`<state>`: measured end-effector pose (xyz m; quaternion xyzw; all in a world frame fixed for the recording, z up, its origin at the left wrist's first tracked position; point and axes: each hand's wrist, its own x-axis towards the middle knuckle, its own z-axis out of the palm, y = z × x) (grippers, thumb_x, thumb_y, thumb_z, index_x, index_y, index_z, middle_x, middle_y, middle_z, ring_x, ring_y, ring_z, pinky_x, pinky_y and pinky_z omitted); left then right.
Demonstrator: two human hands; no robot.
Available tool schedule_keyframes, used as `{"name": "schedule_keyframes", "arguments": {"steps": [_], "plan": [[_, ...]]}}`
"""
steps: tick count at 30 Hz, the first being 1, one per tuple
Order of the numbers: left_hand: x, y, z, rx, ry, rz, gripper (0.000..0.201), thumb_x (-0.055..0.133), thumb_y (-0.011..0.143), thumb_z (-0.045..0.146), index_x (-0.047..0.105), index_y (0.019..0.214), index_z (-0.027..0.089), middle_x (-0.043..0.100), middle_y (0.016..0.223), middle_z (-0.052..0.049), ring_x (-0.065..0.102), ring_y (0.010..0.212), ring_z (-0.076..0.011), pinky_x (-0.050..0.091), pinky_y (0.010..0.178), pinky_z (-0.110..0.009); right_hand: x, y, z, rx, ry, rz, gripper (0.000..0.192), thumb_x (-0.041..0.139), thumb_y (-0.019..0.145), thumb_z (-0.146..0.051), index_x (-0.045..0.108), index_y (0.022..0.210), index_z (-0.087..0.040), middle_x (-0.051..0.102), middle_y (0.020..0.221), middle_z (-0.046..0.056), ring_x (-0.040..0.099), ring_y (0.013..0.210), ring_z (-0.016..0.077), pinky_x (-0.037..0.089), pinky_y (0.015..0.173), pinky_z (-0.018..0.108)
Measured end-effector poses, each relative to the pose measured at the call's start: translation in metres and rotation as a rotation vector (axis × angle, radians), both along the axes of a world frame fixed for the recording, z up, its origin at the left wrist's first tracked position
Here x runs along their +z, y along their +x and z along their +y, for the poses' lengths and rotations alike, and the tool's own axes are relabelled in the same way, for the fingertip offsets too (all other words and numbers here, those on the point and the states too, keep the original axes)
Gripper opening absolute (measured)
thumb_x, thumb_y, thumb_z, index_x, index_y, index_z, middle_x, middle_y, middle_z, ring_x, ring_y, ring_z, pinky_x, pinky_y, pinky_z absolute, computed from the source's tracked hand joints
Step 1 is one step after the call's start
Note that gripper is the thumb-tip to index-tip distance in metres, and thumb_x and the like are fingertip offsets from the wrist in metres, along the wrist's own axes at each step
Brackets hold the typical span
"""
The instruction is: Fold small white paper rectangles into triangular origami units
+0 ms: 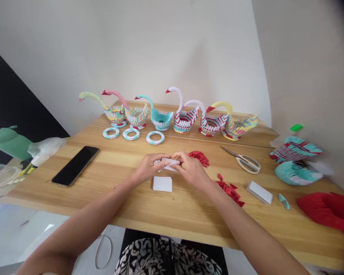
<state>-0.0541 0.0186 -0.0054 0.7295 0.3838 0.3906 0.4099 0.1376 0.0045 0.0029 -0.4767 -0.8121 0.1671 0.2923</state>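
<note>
Fingers of the left hand (148, 167) and right hand (189, 168) are closed on a white paper slip (169, 164), one hand pinching each end. Its long axis is held crosswise, just above and behind the white paper stack (162, 183) on the surface (132, 206).

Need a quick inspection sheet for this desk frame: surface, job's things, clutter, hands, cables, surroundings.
Surface: wooden table, mostly bare at the near edge.
Job's things: white paper slip held in both hands; small white paper stack just below them.
Clutter: six paper swans in a row at the back, three paper rings, red folded pieces, scissors, phone, second paper stack.
Hands: left hand and right hand both pinch the slip.
Cables: white cord hangs below the table edge.
Surroundings: pale wall behind.
</note>
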Motion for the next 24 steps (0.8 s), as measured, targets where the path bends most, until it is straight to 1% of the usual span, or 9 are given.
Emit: {"name": "schedule_keyframes", "arguments": {"steps": [3, 5, 8, 12, 14, 17, 20, 22, 24], "plan": [[-0.001, 0.004, 0.001, 0.075, -0.094, -0.022, 0.030, 0.059, 0.079, 0.041, 0.068, 0.078, 0.013, 0.067, 0.072, -0.004, 0.059, 0.067, -0.0149, 0.044, 0.063, -0.024, -0.008, 0.002, -0.002, -0.008, 0.025, 0.118, 0.019, 0.057, 0.086, -0.029, 0.054, 0.104, -0.023, 0.069, 0.092, 0.003, 0.066, 0.083, 0.0202, 0.048, 0.069, 0.029], [-0.001, 0.005, 0.002, 0.099, -0.184, -0.098, 0.030, 0.060, 0.077, 0.042, 0.065, 0.074, 0.012, 0.061, 0.062, -0.001, 0.053, 0.056, -0.0114, 0.040, 0.054, -0.021, -0.014, 0.005, -0.003, -0.004, 0.065, 0.229, 0.019, 0.049, 0.090, -0.026, 0.053, 0.108, -0.022, 0.069, 0.092, 0.004, 0.066, 0.084, 0.0190, 0.049, 0.072, 0.029], [-0.001, 0.007, 0.003, 0.133, -0.322, -0.238, 0.031, 0.063, 0.075, 0.043, 0.062, 0.076, 0.012, 0.058, 0.057, 0.001, 0.050, 0.050, -0.0094, 0.038, 0.050, -0.020, -0.017, 0.010, -0.003, 0.024, 0.176, 0.272, 0.021, 0.042, 0.093, -0.020, 0.056, 0.109, -0.022, 0.069, 0.095, 0.006, 0.065, 0.088, 0.0186, 0.048, 0.078, 0.031], [-0.002, 0.008, 0.002, 0.129, -0.390, -0.282, 0.030, 0.065, 0.074, 0.043, 0.063, 0.076, 0.012, 0.059, 0.056, 0.001, 0.051, 0.050, -0.0093, 0.039, 0.051, -0.020, -0.019, 0.013, 0.001, 0.138, 0.286, 0.202, 0.020, 0.046, 0.090, -0.015, 0.062, 0.101, -0.023, 0.067, 0.100, 0.006, 0.061, 0.094, 0.0197, 0.046, 0.084, 0.034], [-0.001, 0.008, 0.000, 0.097, -0.386, -0.272, 0.030, 0.065, 0.074, 0.043, 0.064, 0.076, 0.013, 0.060, 0.056, 0.001, 0.051, 0.050, -0.0093, 0.038, 0.051, -0.020, -0.020, 0.013, 0.003, 0.153, 0.271, 0.217, 0.016, 0.050, 0.088, -0.015, 0.064, 0.094, -0.022, 0.067, 0.092, 0.005, 0.061, 0.088, 0.0193, 0.046, 0.080, 0.033], [0.002, 0.008, -0.003, 0.013, -0.329, -0.226, 0.032, 0.060, 0.078, 0.044, 0.065, 0.074, 0.012, 0.064, 0.062, -0.002, 0.054, 0.056, -0.0104, 0.039, 0.055, -0.021, -0.019, 0.012, 0.002, 0.074, 0.186, 0.316, 0.009, 0.056, 0.086, -0.019, 0.064, 0.081, -0.021, 0.067, 0.080, 0.003, 0.061, 0.077, 0.0180, 0.046, 0.072, 0.031], [0.004, 0.007, -0.005, -0.077, -0.293, -0.200, 0.032, 0.067, 0.072, 0.040, 0.066, 0.088, 0.012, 0.069, 0.076, -0.005, 0.060, 0.068, -0.0139, 0.043, 0.060, -0.022, -0.017, 0.011, 0.000, -0.002, 0.098, 0.420, 0.011, 0.058, 0.084, -0.023, 0.063, 0.075, -0.021, 0.067, 0.077, 0.003, 0.061, 0.075, 0.0180, 0.046, 0.071, 0.030], [0.005, 0.008, -0.007, -0.059, -0.228, -0.161, 0.036, 0.073, 0.067, 0.033, 0.065, 0.096, 0.013, 0.069, 0.082, -0.005, 0.061, 0.073, -0.0154, 0.044, 0.062, -0.022, -0.017, 0.009, -0.002, -0.029, 0.047, 0.464, 0.012, 0.060, 0.083, -0.025, 0.063, 0.073, -0.020, 0.067, 0.077, 0.003, 0.062, 0.076, 0.0182, 0.047, 0.072, 0.031], [0.004, 0.010, -0.007, 0.021, -0.130, -0.091, 0.030, 0.071, 0.069, 0.029, 0.066, 0.094, 0.013, 0.070, 0.081, -0.004, 0.060, 0.071, -0.0146, 0.043, 0.061, -0.021, -0.019, 0.008, -0.002, -0.064, -0.007, 0.501, 0.009, 0.062, 0.081, -0.028, 0.063, 0.076, -0.020, 0.067, 0.078, 0.003, 0.062, 0.075, 0.0182, 0.048, 0.072, 0.031]]}}
